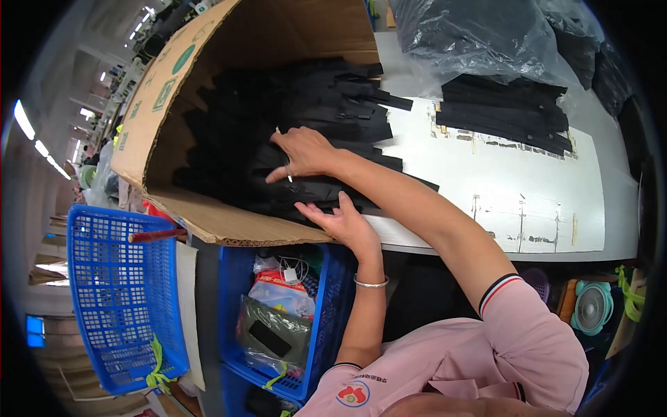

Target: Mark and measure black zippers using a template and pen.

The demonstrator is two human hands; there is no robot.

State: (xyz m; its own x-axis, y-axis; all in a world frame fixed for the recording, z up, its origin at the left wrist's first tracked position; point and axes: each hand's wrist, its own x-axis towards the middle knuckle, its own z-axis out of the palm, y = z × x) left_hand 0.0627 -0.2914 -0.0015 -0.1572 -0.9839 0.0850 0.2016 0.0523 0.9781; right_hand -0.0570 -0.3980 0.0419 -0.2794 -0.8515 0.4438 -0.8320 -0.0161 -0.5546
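Black fabric pieces lie layered in a pile inside a cardboard box turned on its side, and some ends spread out onto the white table. My right hand reaches over the pile, its thumb and forefinger apart, with a ring on one finger. Nothing shows between those fingers. Close by, at the pile's near edge, my left hand is palm up with the fingers stretched out and the thumb raised. It looks empty and sits beside the box's lower flap. Whether its fingertips touch the fabric I cannot tell.
A smaller stack of black fabric rests on the white tabletop at right, below a clear plastic bag of dark material. Blue baskets stand left and below; one holds bagged items and a phone. A small teal fan is at lower right.
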